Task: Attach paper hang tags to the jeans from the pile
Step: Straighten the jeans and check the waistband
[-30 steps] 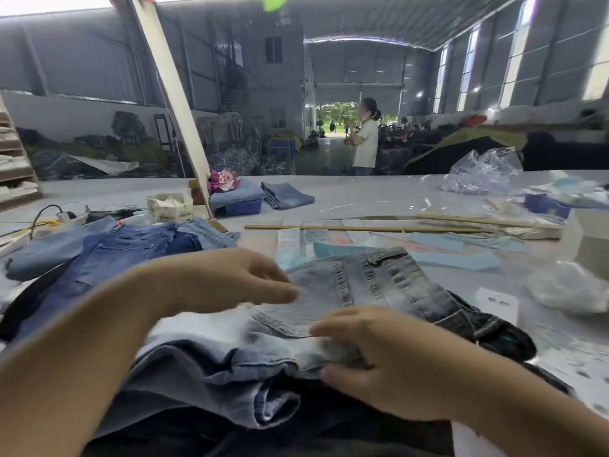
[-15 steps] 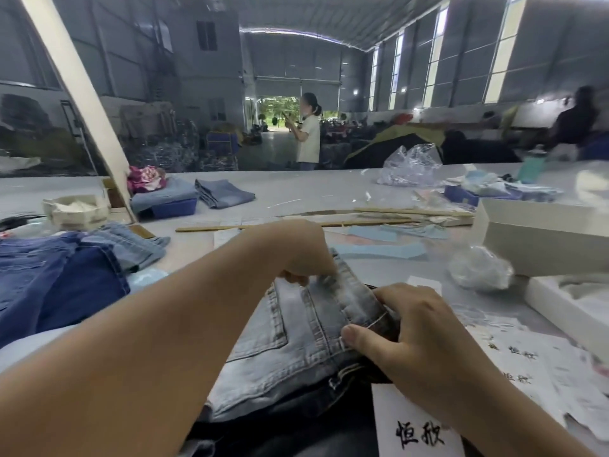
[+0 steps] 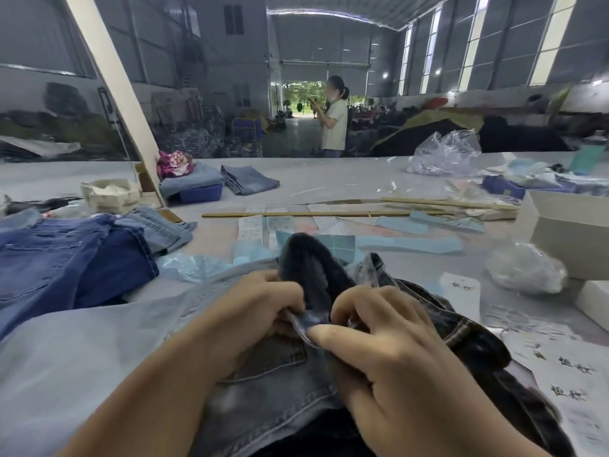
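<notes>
Bare table (image 3: pixel 329 179) beyond wooden sticks (image 3: pixel 286 214); white boxes (image 3: pixel 570 239) block right.

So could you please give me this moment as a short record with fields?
left hand: pinches denim fold
right hand: pinches same fold
jeans: pale, back pocket up, under both hands
dark denim: bunched above hands
tags: loose, printed, right of jeans
blue jeans: on table, left
box: white, far right

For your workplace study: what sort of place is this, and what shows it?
Probably a garment factory's finishing hall: both hands grip jeans, printed hang tags lie beside them, more denim is piled on the table.
</notes>
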Motion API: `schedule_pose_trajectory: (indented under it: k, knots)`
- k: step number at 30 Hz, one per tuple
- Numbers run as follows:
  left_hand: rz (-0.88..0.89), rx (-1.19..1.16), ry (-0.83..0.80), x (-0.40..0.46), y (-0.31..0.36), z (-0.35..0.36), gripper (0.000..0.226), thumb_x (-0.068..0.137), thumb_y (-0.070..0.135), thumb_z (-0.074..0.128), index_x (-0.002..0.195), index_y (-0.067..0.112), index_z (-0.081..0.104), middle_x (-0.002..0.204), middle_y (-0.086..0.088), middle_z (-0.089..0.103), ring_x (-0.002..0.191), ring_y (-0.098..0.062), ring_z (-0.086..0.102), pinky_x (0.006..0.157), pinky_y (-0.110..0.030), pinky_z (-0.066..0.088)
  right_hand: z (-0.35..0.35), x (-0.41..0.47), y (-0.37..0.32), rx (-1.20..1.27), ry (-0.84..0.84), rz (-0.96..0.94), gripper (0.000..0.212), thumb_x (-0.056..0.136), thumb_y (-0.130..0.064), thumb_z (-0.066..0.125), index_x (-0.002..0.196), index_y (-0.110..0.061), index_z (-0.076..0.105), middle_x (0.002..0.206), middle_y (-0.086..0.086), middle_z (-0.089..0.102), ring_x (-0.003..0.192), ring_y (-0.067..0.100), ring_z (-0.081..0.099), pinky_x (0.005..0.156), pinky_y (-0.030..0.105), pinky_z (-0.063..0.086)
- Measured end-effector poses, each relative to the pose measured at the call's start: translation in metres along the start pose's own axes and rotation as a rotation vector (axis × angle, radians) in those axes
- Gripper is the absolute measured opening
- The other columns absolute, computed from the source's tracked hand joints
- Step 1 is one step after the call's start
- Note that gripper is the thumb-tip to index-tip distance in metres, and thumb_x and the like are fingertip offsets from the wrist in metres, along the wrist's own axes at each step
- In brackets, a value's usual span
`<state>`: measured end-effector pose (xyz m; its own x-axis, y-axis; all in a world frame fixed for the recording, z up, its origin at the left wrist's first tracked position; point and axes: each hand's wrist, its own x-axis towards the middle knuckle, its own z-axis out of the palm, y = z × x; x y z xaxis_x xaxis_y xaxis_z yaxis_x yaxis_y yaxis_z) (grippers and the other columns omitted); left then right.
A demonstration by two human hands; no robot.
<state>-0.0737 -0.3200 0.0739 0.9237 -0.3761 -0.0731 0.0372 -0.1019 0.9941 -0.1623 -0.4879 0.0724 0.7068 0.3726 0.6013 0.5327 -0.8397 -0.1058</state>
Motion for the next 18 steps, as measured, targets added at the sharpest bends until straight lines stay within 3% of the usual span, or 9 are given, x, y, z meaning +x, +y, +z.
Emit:
schedule_pose_trajectory:
  k: [2, 4, 7, 9, 10, 13, 16, 18]
  knots:
    - [-0.002, -0.116, -0.035, -0.004, -0.009, -0.008, 0.029, 0.056, 0.001, 0.056, 0.081, -0.013, 0.064, 0.077, -0.025, 0.062, 0.067, -0.031, 0.059, 0.059, -0.033, 0.052, -0.005, 0.000, 0.002, 0.093, -0.036, 0.015, 0.026, 0.084, -0.041, 0.057, 0.100, -0.031, 0.076, 0.087, -0.012, 0.059, 0.086, 0.012, 0.058, 0.082, 0.026, 0.044]
    - [0.001, -0.137, -0.032, -0.007, -0.015, -0.011, 0.039, 0.056, 0.000, 0.055, 0.089, -0.021, 0.053, 0.086, -0.027, 0.057, 0.078, -0.036, 0.053, 0.069, -0.040, 0.045, -0.011, -0.001, 0.005, 0.281, -0.017, 0.110, 0.033, 0.088, -0.050, 0.049, 0.101, -0.034, 0.075, 0.087, -0.020, 0.058, 0.087, 0.004, 0.056, 0.076, 0.017, 0.043]
    - [0.022, -0.140, -0.004, -0.006, -0.016, -0.009, 0.036, 0.059, 0.000, 0.054, 0.090, -0.019, 0.056, 0.084, -0.027, 0.058, 0.079, -0.037, 0.054, 0.075, -0.047, 0.043, -0.015, -0.001, 0.015, 0.363, 0.163, 0.306, 0.024, 0.088, -0.046, 0.056, 0.076, -0.030, 0.070, 0.076, -0.015, 0.058, 0.076, 0.004, 0.059, 0.063, 0.013, 0.045]
    - [0.054, -0.119, 0.005, -0.007, -0.016, -0.005, 0.020, 0.060, 0.002, 0.056, 0.076, -0.003, 0.067, 0.075, -0.019, 0.061, 0.070, -0.030, 0.057, 0.068, -0.038, 0.048, -0.012, 0.004, 0.024, 0.270, 0.163, 0.410, 0.005, 0.086, -0.033, 0.070, 0.085, -0.028, 0.071, 0.069, -0.015, 0.057, 0.071, -0.004, 0.057, 0.059, 0.005, 0.041]
    - [0.071, -0.097, -0.001, -0.009, -0.016, -0.003, 0.014, 0.061, 0.004, 0.058, 0.069, 0.006, 0.069, 0.070, -0.015, 0.060, 0.066, -0.025, 0.057, 0.062, -0.034, 0.047, -0.011, 0.007, 0.026, 0.259, 0.076, 0.468, 0.013, 0.085, -0.031, 0.072, 0.098, -0.026, 0.071, 0.069, -0.016, 0.058, 0.069, -0.009, 0.055, 0.059, 0.003, 0.040]
    - [0.111, -0.040, -0.021, -0.011, -0.016, -0.002, 0.011, 0.064, 0.008, 0.061, 0.065, 0.016, 0.069, 0.066, -0.007, 0.060, 0.063, -0.018, 0.057, 0.059, -0.028, 0.046, -0.007, 0.020, 0.033, 0.275, -0.170, 0.524, 0.031, 0.087, -0.044, 0.067, 0.117, -0.036, 0.063, 0.079, -0.017, 0.064, 0.069, -0.013, 0.054, 0.057, 0.009, 0.041]
    - [0.105, -0.030, -0.007, -0.010, -0.013, -0.001, 0.015, 0.066, 0.012, 0.060, 0.067, 0.020, 0.072, 0.066, -0.004, 0.063, 0.062, -0.016, 0.059, 0.057, -0.025, 0.047, -0.007, 0.044, 0.031, 0.345, -0.323, 0.460, 0.015, 0.089, -0.045, 0.062, 0.095, -0.033, 0.070, 0.070, -0.017, 0.067, 0.062, -0.001, 0.060, 0.052, 0.021, 0.044]
    - [0.097, -0.065, 0.061, -0.010, -0.010, 0.003, 0.012, 0.069, 0.021, 0.061, 0.068, 0.024, 0.073, 0.066, -0.006, 0.067, 0.057, -0.016, 0.061, 0.052, -0.024, 0.049, -0.003, 0.055, 0.030, 0.375, -0.299, 0.421, 0.017, 0.093, -0.036, 0.060, 0.085, -0.025, 0.070, 0.068, -0.006, 0.068, 0.059, 0.010, 0.061, 0.057, 0.034, 0.049]
